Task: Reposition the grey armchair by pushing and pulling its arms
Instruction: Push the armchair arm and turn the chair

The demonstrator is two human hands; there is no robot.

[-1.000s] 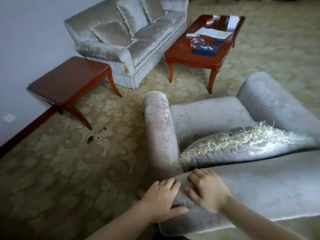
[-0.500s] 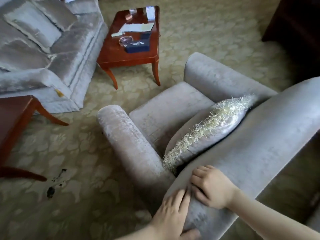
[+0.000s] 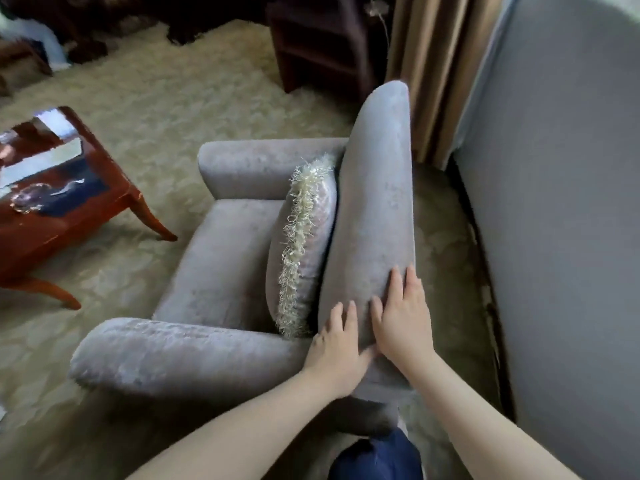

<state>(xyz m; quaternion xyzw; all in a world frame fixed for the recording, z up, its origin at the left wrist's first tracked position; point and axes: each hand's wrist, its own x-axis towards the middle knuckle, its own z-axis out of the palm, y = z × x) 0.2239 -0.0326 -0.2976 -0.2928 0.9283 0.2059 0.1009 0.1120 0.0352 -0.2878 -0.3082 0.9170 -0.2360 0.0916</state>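
Note:
The grey armchair (image 3: 221,258) stands on the carpet with its seat facing left and its backrest (image 3: 375,202) running away from me. A fringed cushion (image 3: 304,237) leans upright against the backrest. The near arm (image 3: 173,355) lies across the lower left, the far arm (image 3: 263,164) behind the seat. My left hand (image 3: 334,344) lies flat with straight fingers on the corner where the near arm meets the backrest. My right hand (image 3: 401,320) presses flat on the backrest top just beside it.
A red-brown wooden coffee table (image 3: 59,202) with objects on it stands to the left, close to the seat front. A grey wall (image 3: 561,220) runs along the right, a tan curtain (image 3: 433,71) and a dark cabinet (image 3: 318,46) behind the chair.
The armchair has swung round, its backrest now pointing away toward the curtain. My view turned right; the sofa and side table left the view. Both hands stayed on the backrest corner.

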